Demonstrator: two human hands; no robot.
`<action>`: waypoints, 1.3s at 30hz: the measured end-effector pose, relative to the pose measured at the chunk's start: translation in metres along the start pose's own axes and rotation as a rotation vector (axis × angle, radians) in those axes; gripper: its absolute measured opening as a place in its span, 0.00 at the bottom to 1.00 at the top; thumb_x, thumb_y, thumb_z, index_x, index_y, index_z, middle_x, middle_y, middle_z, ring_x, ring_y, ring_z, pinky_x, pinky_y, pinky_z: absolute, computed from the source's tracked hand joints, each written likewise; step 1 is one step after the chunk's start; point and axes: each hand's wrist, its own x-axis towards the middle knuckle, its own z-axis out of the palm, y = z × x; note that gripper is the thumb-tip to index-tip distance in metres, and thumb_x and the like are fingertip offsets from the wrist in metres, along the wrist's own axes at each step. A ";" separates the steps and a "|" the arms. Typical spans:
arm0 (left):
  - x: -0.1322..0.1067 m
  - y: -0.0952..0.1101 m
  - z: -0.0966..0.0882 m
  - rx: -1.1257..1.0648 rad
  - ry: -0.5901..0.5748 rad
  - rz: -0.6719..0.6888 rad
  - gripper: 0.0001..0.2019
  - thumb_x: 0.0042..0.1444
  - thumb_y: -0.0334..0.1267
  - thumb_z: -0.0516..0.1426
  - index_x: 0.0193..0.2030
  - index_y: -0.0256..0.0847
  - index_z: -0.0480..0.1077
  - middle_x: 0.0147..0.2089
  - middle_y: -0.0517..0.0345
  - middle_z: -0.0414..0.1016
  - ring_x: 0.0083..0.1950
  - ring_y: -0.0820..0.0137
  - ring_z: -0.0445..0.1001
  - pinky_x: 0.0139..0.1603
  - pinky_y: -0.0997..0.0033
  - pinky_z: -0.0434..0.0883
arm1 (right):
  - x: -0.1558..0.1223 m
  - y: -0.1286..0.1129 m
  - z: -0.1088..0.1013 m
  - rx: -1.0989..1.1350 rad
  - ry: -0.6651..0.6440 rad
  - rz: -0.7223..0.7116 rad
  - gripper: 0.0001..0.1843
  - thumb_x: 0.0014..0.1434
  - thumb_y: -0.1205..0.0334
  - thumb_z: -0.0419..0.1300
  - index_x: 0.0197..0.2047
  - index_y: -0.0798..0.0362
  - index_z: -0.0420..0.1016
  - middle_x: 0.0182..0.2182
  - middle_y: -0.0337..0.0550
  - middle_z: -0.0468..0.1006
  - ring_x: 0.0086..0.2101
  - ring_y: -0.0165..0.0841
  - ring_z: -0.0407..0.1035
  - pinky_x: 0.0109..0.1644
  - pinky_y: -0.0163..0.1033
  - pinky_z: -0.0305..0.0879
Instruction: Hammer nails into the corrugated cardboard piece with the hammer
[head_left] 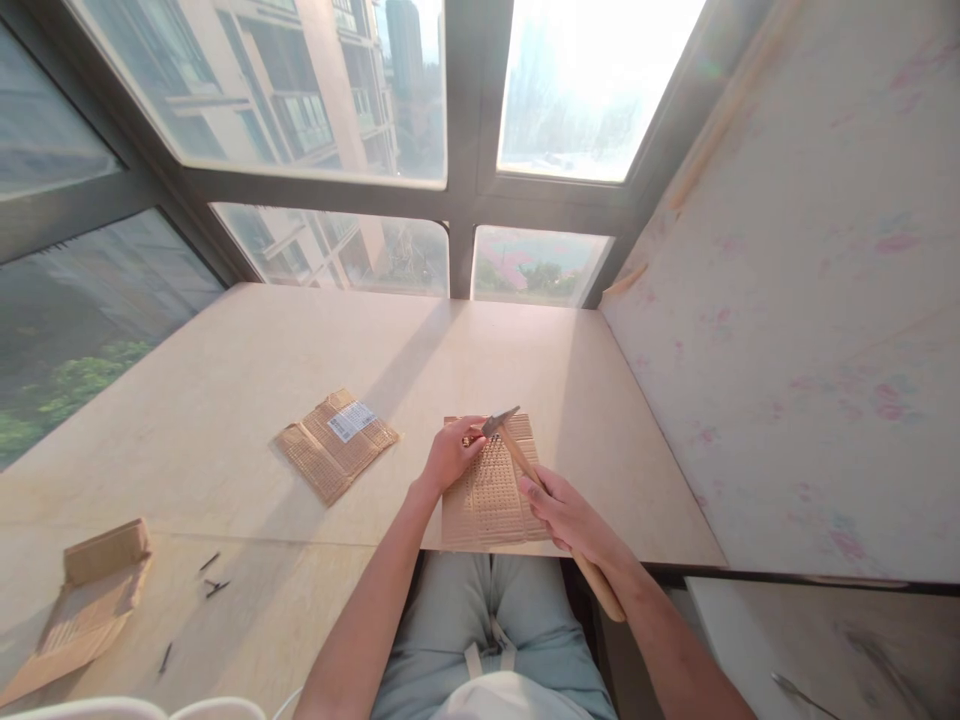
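Note:
My right hand [559, 510] is wrapped round the wooden handle of a hammer [519, 452]. The hammer's metal head is up by the fingertips of my left hand [454, 455]. Those fingers are pinched together over the far left part of a corrugated cardboard piece [495, 510]; what they hold, if anything, is hidden by the hammer head and too small to name. Rows of small holes or marks cover the cardboard's middle, with dark spots near its far side. The cardboard lies flat at the table's front edge, before my lap.
A brown cardboard packet [337, 445] with a white label lies to the left. Farther left are several dark nails [216, 588] and an open cardboard box [97, 610]. Windows [465, 190] rise behind the table [300, 330]; a patterned wall [795, 400] bounds its right side.

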 end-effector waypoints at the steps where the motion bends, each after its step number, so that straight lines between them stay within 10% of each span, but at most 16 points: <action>1: 0.000 0.000 0.000 0.000 0.000 -0.002 0.15 0.54 0.32 0.61 0.50 0.45 0.72 0.43 0.57 0.82 0.44 0.66 0.80 0.51 0.63 0.73 | 0.001 0.000 0.000 -0.010 0.007 -0.002 0.21 0.62 0.39 0.53 0.36 0.49 0.61 0.21 0.27 0.56 0.14 0.20 0.47 0.10 0.25 0.45; 39: 0.000 0.001 0.000 0.005 -0.003 -0.006 0.13 0.54 0.33 0.60 0.48 0.45 0.72 0.41 0.57 0.82 0.43 0.65 0.80 0.51 0.61 0.74 | 0.012 0.000 0.002 -0.196 0.090 -0.047 0.16 0.63 0.48 0.54 0.31 0.50 0.61 0.21 0.32 0.62 0.17 0.24 0.54 0.16 0.28 0.46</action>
